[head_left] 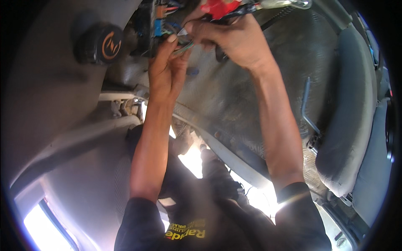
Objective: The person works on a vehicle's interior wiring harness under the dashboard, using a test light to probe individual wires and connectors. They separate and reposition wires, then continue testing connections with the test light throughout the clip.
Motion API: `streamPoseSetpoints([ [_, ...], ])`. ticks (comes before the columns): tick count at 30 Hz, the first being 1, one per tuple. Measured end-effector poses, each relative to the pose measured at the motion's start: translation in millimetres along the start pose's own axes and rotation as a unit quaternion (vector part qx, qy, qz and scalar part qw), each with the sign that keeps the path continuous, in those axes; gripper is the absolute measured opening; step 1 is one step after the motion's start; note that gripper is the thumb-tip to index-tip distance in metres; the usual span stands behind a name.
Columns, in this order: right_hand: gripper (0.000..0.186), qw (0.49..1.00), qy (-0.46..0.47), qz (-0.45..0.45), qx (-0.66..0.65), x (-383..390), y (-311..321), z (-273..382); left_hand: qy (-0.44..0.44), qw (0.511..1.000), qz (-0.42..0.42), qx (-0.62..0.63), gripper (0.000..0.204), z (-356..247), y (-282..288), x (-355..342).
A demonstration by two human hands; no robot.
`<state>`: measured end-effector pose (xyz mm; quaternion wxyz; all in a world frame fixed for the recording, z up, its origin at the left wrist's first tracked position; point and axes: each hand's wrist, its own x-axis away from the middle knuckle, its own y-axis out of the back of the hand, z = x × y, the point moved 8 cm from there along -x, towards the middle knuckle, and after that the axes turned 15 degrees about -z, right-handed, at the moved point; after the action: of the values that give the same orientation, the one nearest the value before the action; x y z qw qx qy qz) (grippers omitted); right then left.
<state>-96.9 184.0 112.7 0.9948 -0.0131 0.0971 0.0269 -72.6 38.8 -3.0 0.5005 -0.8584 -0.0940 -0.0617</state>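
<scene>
My left hand (pixel 169 67) is raised at the top of the view, with its thumb and fingers closed on a bunch of thin wires (pixel 183 49), some of them greenish. My right hand (pixel 234 42) comes in from the right with its fingers curled at the same wires. Across the top of that hand lies a slim tool with a clear, see-through handle (pixel 284 4) and a dark shaft. A bright red piece (pixel 220 8) shows beside the tool; its kind is unclear. Close to the left fingertips sits a blue connector (pixel 158 27). The right fingertips are partly hidden.
A grey dash panel with a round black knob (pixel 109 45) bearing an orange mark is at left. Grey seats (pixel 351 113) stand at right, a bent metal lever (pixel 307 104) beside them. Worn floor covering (pixel 222 96) lies beneath my arms, and the door sill (pixel 226 154) runs below.
</scene>
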Motion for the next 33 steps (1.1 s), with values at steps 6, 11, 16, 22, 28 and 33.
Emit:
streamPoseSetpoints([
  [6, 0.024, 0.999, -0.038, 0.014, 0.014, -0.2, -8.5, -0.3, 0.012, 0.999, -0.025, 0.044, 0.024, -2.5, 14.5, -8.8],
  [11, 0.021, 0.999, -0.014, -0.008, 0.036, -1.5, -1.8, 0.6, 0.012, 0.998, -0.002, 0.063, 0.029, 4.2, 0.7, -9.7],
  [16, 0.017, 0.999, -0.027, 0.014, -0.012, -4.9, -0.3, -5.4, 0.036, 0.997, 0.004, 0.073, 0.031, 7.4, 4.7, -13.1],
  [22, 0.016, 0.996, 0.057, 0.011, -0.067, -15.3, 23.1, -6.1, 0.021, 0.999, -0.029, 0.034, 0.026, 7.5, -4.3, -9.9],
  [28, 0.023, 0.945, 0.205, 0.069, 0.245, 1.1, -17.1, 19.4, -0.028, 0.998, -0.042, -0.024, 0.024, 4.7, -1.1, -10.7],
  [33, 0.021, 0.937, 0.237, 0.081, 0.243, 8.0, -20.4, 19.0, -0.044, 0.995, -0.067, -0.055, 0.024, 3.6, -3.1, -7.5],
])
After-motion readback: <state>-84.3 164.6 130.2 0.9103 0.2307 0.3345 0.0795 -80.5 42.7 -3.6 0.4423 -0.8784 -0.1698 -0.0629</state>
